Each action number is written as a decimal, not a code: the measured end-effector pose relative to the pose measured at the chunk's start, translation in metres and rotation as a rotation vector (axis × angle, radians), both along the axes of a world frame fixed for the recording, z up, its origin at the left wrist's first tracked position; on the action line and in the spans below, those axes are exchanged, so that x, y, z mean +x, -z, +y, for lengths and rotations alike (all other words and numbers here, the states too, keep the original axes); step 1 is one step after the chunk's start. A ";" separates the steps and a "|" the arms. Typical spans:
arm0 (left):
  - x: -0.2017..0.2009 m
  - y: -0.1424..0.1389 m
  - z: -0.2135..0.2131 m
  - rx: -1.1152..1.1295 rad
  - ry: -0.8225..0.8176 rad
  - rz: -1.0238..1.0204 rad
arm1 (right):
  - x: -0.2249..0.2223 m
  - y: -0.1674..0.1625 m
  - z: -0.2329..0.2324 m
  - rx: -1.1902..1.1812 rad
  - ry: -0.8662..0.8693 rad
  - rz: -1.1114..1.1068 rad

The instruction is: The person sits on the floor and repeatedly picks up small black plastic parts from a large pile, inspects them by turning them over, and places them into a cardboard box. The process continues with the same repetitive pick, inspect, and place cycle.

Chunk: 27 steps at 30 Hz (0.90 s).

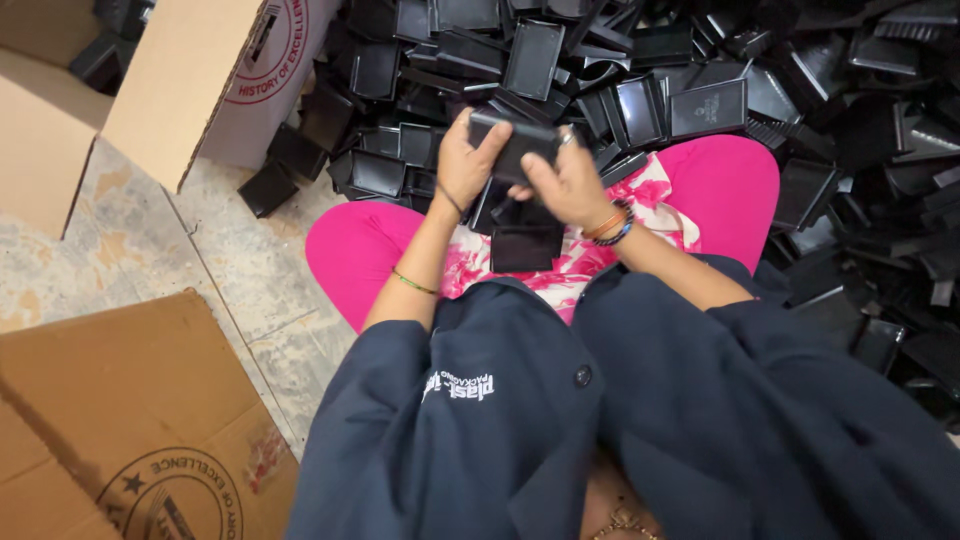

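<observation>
Seen from the head camera, both hands grip one small black plastic tray (515, 148) above the lap: the left hand (468, 158) clasps its left end, the right hand (568, 185) closes over its right side. It is flat, rectangular and glossy. More black pieces (525, 245) rest on the pink-clad knees just below. A heap of like trays (800, 90) crowds the far and right sides; bare floor (200, 260) lies open to the left. Brown cardboard boxes (130, 400) with round red and dark printed seals flank that floor.
</observation>
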<state>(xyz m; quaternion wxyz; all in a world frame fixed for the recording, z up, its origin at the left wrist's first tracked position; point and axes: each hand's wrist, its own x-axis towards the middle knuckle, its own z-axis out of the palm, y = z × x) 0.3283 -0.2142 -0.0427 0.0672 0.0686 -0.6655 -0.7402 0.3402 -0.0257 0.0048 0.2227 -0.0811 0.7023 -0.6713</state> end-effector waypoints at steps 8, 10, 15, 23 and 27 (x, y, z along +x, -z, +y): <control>0.003 -0.114 -0.146 -0.967 -0.338 0.562 | -0.051 0.034 0.037 0.236 0.011 0.582; -0.016 -0.146 -0.210 -1.114 -0.765 0.796 | -0.080 0.046 0.071 0.448 0.178 0.567; -0.054 -0.172 -0.303 -1.131 -0.889 -0.349 | -0.141 0.066 0.139 0.681 0.303 0.738; -0.133 -0.039 -0.054 -1.192 -0.040 0.552 | -0.220 0.077 0.126 1.158 -0.105 0.807; -0.185 0.006 0.063 -0.952 0.206 0.509 | -0.220 0.073 0.123 1.270 -0.196 0.794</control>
